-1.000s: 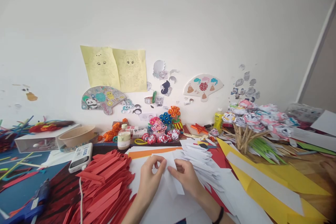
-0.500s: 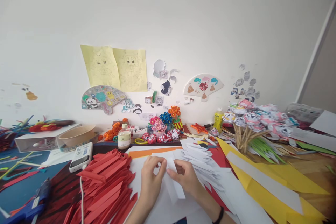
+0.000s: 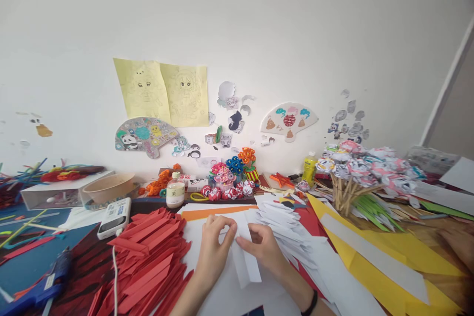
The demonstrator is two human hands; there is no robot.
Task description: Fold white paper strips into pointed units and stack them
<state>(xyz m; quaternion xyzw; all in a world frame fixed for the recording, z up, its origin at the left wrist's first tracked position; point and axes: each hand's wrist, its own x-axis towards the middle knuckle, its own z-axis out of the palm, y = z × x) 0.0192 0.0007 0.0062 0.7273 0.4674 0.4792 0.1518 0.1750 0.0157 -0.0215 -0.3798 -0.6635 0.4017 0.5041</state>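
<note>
A creased strip of white paper (image 3: 246, 264) is held at its upper part between my two hands, its lower end hanging toward me over white sheets (image 3: 218, 301). My left hand (image 3: 217, 244) pinches its left edge with thumb and index finger. On the other side, my right hand (image 3: 261, 244) grips it with the thumb in front and the fingers curled behind. Folded red paper strips (image 3: 148, 261) lie heaped left of my hands. To the right is a pile of folded white strips (image 3: 283, 229).
A white power bank (image 3: 114, 218) with a cable and a blue glue gun (image 3: 50, 281) lie at the left. Behind stand a small bottle (image 3: 175, 191) and pipe-cleaner flowers (image 3: 235, 165). Paper flowers on sticks (image 3: 344, 192) and yellow paper (image 3: 370, 261) are at the right.
The strip's crease is opened slightly wider at its lower end. Both hands keep their pinch in almost the same place; the view has shifted a little.
</note>
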